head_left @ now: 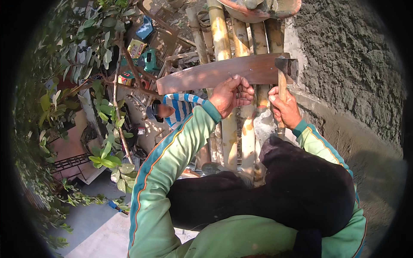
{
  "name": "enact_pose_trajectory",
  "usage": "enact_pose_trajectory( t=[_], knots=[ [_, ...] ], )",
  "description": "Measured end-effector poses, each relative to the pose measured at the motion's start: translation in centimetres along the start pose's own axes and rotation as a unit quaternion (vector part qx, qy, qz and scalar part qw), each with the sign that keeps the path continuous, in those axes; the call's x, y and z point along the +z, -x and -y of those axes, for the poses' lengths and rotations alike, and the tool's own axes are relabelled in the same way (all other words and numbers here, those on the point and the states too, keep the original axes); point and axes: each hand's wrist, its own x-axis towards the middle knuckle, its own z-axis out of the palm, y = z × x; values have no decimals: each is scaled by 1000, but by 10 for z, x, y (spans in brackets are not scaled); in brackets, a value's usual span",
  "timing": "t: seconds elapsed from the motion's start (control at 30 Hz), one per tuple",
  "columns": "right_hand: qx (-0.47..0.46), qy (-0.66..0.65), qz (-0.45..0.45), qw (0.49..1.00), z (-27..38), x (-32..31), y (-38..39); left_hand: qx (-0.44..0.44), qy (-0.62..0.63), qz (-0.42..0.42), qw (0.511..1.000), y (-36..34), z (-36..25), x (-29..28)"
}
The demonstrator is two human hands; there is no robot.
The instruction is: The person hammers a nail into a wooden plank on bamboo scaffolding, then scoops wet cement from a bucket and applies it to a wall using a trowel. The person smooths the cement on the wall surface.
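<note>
A reddish-brown wooden board (202, 74) lies across yellowish bamboo poles (221, 43). My left hand (232, 96) is at the board's lower edge, fingers curled around something small and thin that I cannot make out. My right hand (284, 107) grips the wooden handle of a hammer (282, 81), whose dark metal head is over the board's right end. My legs (309, 189) in dark trousers are bent on the poles beneath me.
A rough cement wall (352, 56) rises on the right. A worn basin (284, 8) rests at the top. A person (176, 107) in a striped shirt is below on the left, among clutter, a green container (148, 60) and leafy branches (105, 159).
</note>
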Motion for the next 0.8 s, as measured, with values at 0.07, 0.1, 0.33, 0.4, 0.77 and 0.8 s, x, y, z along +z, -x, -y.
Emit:
enact_pose_trajectory(
  t=[0.07,0.1,0.33,0.4,0.77,0.8],
  knots=[
    [-14,-73,13,997,4,8,-4,63,74,-21,995,-17,11,17],
    [-21,-107,20,994,7,15,-8,78,91,-15,993,-25,18,23],
    [-27,-105,-30,994,6,29,-16,101,104,3,989,-32,53,52],
    [-22,-95,-45,994,8,26,-21,139,-101,-95,981,-31,47,36],
    [-91,66,-95,989,13,21,-37,416,-633,-227,613,-38,7,-11],
    [-90,74,-97,988,9,15,-31,428,-627,-234,607,-48,8,-17]
  ],
)
